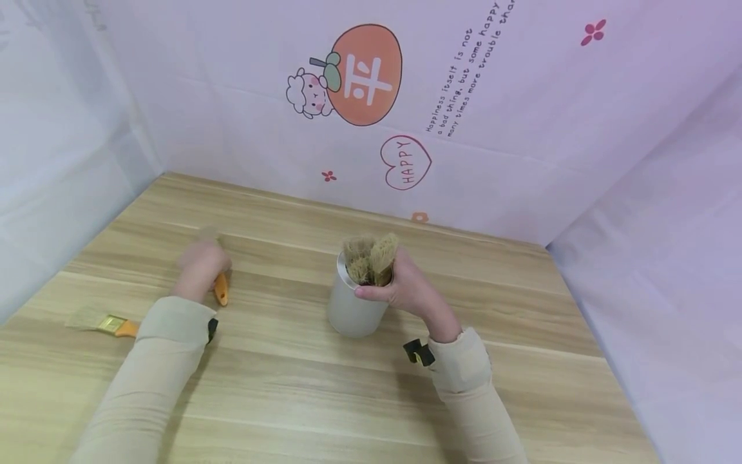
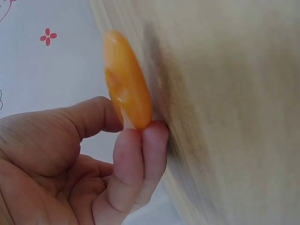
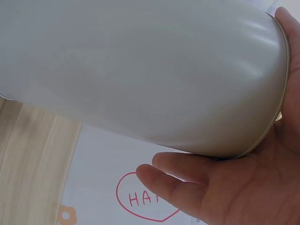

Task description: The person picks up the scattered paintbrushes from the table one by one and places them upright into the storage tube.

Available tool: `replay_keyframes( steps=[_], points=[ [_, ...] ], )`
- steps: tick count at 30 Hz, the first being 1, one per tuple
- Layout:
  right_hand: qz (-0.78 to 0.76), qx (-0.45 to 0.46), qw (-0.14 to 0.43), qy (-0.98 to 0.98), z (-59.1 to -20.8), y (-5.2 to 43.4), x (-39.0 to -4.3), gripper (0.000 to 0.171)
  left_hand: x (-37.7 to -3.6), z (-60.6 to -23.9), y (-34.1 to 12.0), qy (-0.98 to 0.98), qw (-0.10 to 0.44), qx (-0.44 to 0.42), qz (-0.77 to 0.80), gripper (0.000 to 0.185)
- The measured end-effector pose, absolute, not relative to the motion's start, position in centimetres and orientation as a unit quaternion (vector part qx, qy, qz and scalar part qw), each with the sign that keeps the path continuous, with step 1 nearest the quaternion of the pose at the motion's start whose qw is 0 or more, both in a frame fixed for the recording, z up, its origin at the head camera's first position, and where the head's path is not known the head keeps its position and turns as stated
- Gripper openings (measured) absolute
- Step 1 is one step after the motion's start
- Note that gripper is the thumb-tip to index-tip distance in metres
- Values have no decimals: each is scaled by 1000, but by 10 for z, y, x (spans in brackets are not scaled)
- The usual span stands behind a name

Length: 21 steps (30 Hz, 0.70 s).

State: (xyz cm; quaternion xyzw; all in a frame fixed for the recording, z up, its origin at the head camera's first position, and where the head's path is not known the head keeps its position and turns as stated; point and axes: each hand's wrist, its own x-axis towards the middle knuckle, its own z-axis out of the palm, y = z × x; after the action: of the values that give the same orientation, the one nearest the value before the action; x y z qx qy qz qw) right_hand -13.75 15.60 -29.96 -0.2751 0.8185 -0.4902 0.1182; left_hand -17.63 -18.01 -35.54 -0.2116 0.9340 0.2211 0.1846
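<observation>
In the head view, my left hand (image 1: 204, 261) is blurred low over the left part of the table. It pinches a paintbrush by its orange handle (image 2: 125, 79), whose end sticks out past the fingers in the left wrist view. A pale cylindrical can (image 1: 353, 310) stands at the middle of the table with paintbrushes (image 1: 382, 254) in it, bristles up. My right hand (image 1: 408, 287) grips the can at its rim, thumb across the near side. In the right wrist view two fingers (image 3: 180, 180) extend beside the can's wall.
Another paintbrush (image 1: 113, 324) with an orange handle lies on the wooden table (image 1: 278, 399) at the left, partly behind my left sleeve (image 1: 151, 374). White printed cloth (image 1: 232, 96) stands behind the table and along both sides.
</observation>
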Motion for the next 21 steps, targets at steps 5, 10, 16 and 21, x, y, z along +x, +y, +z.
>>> replay_keyframes(
  steps=[5, 10, 16, 21],
  points=[
    [-477, -279, 111, 826, -300, 156, -136, 68, -173, -355, -179, 953, 123, -191, 199, 30],
    [-477, -278, 103, 828, -300, 156, -135, 70, -172, -350, -172, 961, 58, -187, 195, 42],
    [-478, -266, 111, 830, -300, 155, -135, 70, -171, -348, -170, 954, 7, -198, 224, 43],
    [-480, -256, 117, 831, -297, 154, -134, 70, -170, -349, -170, 946, -54, -188, 259, 44]
  ],
)
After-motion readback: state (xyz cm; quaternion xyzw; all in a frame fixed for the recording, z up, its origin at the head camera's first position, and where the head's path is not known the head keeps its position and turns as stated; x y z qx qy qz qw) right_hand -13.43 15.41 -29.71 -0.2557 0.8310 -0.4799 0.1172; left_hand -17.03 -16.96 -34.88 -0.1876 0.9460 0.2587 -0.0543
